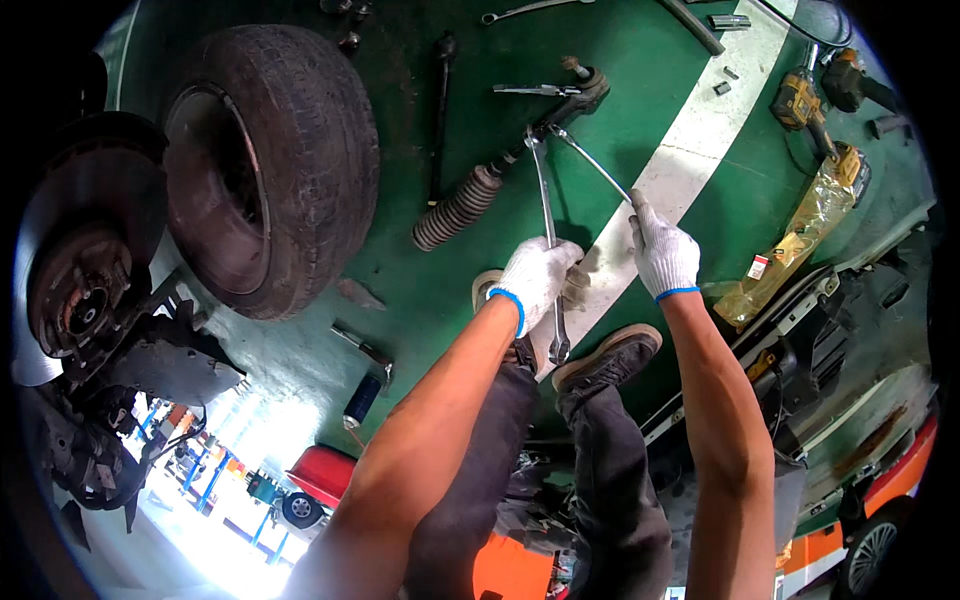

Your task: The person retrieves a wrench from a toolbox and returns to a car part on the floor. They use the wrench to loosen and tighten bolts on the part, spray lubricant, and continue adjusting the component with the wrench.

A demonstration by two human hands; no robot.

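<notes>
The steering rod lies on the green floor, far of both hands and to the left of the right hand. Its ribbed boot points near and left; its joint end points far and right. Neither hand touches the rod directly; two wrenches bridge the gap.

The left hand, in a white glove with a blue cuff, is closed around the long wrench partway along its shank. The far head of this wrench sits at the middle of the rod; the near head projects below the hand, above the shoes.

The right hand, gloved alike, grips the near end of the second wrench. This wrench slants far and left to the rod, where its head sits just right of the first.

A third metal tool lies left of the joint end. Farther left are a black bar and a large tire on its wheel. Near and left lie a hammer-like tool and a dark can.

To the right, a white stripe crosses the floor. Beyond it lie a yellow and black power tool and a clear plastic bag.
</notes>
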